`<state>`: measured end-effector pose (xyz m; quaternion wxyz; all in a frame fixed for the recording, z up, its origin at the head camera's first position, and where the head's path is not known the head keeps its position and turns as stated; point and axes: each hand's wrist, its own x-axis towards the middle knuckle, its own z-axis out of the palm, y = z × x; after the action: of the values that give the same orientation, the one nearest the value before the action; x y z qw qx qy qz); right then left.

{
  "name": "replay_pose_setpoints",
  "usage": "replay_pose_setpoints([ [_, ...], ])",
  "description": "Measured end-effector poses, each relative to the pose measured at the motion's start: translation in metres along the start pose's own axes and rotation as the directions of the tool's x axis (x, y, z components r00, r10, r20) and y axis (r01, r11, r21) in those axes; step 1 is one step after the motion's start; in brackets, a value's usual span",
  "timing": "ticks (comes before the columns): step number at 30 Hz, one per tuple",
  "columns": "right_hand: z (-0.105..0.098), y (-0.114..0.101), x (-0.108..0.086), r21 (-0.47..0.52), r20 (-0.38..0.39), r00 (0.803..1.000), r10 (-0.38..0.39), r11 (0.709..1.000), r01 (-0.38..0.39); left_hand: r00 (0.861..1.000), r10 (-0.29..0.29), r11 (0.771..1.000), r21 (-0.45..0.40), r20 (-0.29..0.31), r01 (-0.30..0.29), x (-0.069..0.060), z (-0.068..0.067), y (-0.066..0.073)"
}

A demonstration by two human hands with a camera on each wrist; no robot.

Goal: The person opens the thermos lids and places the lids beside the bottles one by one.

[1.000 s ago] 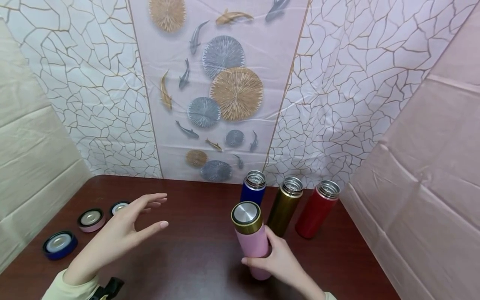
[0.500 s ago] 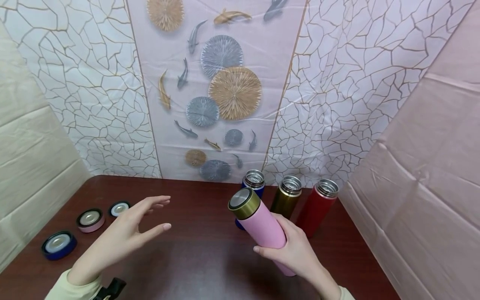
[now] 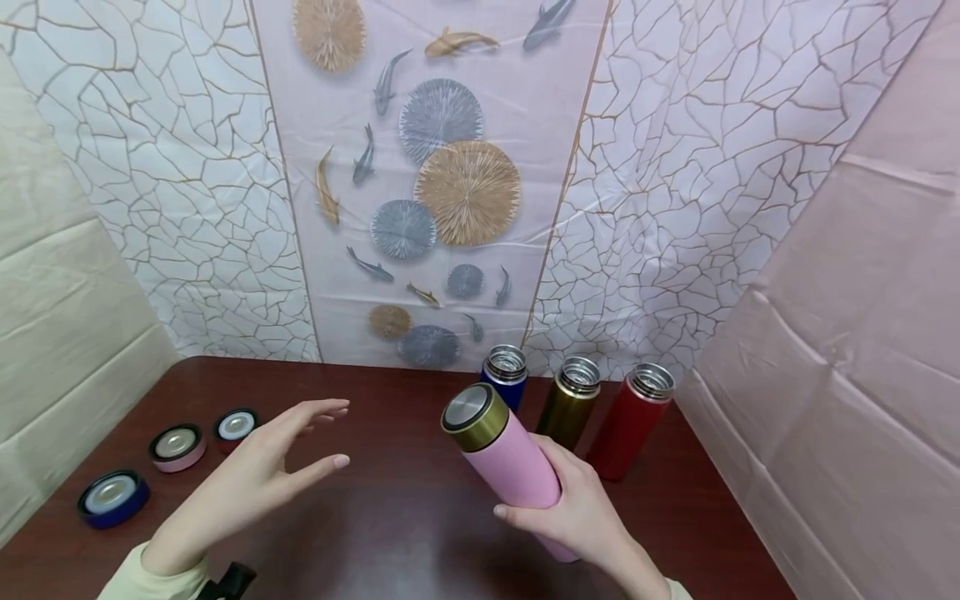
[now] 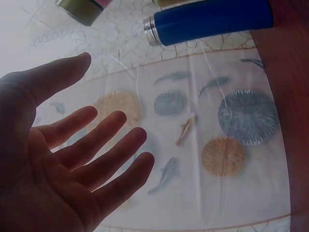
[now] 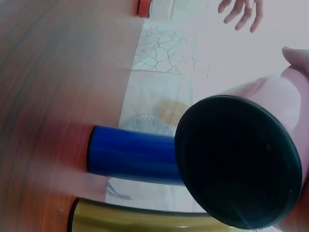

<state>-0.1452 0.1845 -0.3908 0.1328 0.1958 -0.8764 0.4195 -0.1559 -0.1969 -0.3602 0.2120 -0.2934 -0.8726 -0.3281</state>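
In the head view my right hand (image 3: 577,504) grips a pink thermos flask (image 3: 517,467) round its body, tilted to the left and lifted off the table. A gold lid (image 3: 476,418) with a silver top caps it. The flask's black base (image 5: 239,162) fills much of the right wrist view. My left hand (image 3: 251,479) hovers over the table with fingers apart, holding nothing; in the left wrist view its palm and spread fingers show. Lidless blue (image 4: 212,21), gold (image 3: 567,408) and red (image 3: 630,425) flasks stand upright behind the pink one.
On the left of the table lie a blue lid (image 3: 112,498), a pink lid (image 3: 177,447) and a red lid (image 3: 236,427), insides up. Patterned cloth (image 3: 465,200) hangs behind the table, and plain cloth walls (image 3: 832,358) flank it.
The pink flask, near upright a second ago, has been raised and tipped so its lid leans left. My left hand has shifted slightly right, still empty.
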Motion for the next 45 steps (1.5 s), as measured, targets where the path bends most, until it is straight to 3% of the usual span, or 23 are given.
replay_pose_setpoints([
  [4,0.007,-0.003,-0.001,-0.014,0.036,0.998,-0.054,0.998,0.054,0.999,0.02,1.0,0.003,0.028,-0.02,0.007,0.001,0.007],
  [10,0.017,-0.006,-0.004,-0.029,0.072,0.985,-0.154,0.987,0.157,0.994,0.106,0.994,-0.008,0.04,-0.106,0.02,0.004,0.029],
  [14,0.021,-0.008,-0.005,-0.014,0.096,0.98,-0.174,0.984,0.176,0.983,0.162,0.986,-0.06,0.085,-0.157,0.03,0.005,0.046],
  [17,0.023,-0.009,-0.006,0.014,0.105,0.979,-0.174,0.985,0.173,0.965,0.234,0.97,-0.093,0.119,-0.224,0.04,0.005,0.058],
  [20,0.025,-0.01,-0.006,0.04,0.119,0.977,-0.176,0.984,0.173,0.932,0.33,0.943,-0.093,0.147,-0.319,0.049,0.006,0.069],
  [25,0.029,-0.014,-0.006,0.05,0.142,0.971,-0.194,0.981,0.188,0.848,0.497,0.865,-0.02,0.184,-0.502,0.061,0.011,0.085],
  [28,0.032,-0.017,-0.007,0.042,0.145,0.964,-0.222,0.975,0.218,0.809,0.55,0.825,0.016,0.209,-0.565,0.065,0.013,0.094],
  [33,0.034,-0.018,-0.007,0.029,0.131,0.954,-0.271,0.963,0.27,0.78,0.577,0.799,0.031,0.242,-0.601,0.068,0.013,0.1],
  [36,0.033,-0.018,-0.008,0.049,0.137,0.957,-0.257,0.966,0.253,0.767,0.591,0.786,0.035,0.25,-0.617,0.069,0.013,0.1],
  [41,0.031,-0.018,-0.008,0.103,0.148,0.948,-0.283,0.957,0.27,0.733,0.629,0.756,0.016,0.258,-0.655,0.07,0.012,0.099],
  [43,0.03,-0.018,-0.007,0.143,0.152,0.936,-0.319,0.944,0.298,0.701,0.668,0.724,-0.001,0.251,-0.69,0.071,0.011,0.1],
  [45,0.03,-0.017,-0.007,0.192,0.161,0.919,-0.36,0.925,0.329,0.648,0.725,0.668,-0.013,0.233,-0.744,0.074,0.011,0.101],
])
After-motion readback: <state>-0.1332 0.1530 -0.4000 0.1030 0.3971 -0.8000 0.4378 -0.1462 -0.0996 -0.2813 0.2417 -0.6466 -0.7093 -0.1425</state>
